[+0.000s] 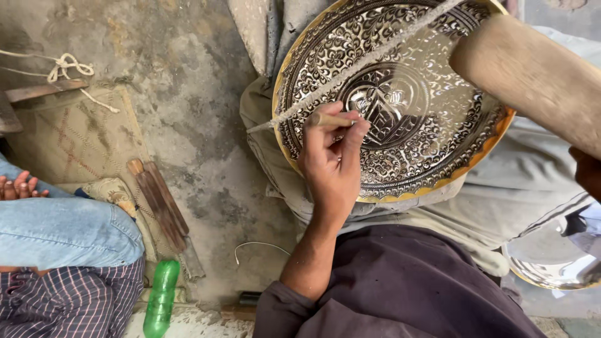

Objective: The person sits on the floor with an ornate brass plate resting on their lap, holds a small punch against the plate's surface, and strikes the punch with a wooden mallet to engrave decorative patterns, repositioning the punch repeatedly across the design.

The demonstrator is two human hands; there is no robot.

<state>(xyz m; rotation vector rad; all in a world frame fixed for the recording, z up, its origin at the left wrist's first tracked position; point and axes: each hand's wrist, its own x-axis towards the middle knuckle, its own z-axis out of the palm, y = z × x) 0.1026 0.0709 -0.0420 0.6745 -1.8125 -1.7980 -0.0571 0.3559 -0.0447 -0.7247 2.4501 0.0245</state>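
A large round metal plate [432, 150] with dense black-and-silver engraved ornament and a golden rim rests tilted on my lap. My left hand [332, 163] pinches a small wooden-handled tool [332, 119] against the plate near its centre medallion. A long thin rod [350, 72] crosses the plate diagonally. At the right edge my right hand [588, 172] grips a thick wooden mallet [538, 78], raised close to the camera above the plate's upper right.
A person in jeans and a striped cloth [62, 250] sits at the left on a woven mat [81, 144]. Flat wooden tools [159, 203], a green plastic bottle [161, 300] and a white wire [260, 247] lie on the concrete floor. Another shiny metal dish [551, 266] shows at lower right.
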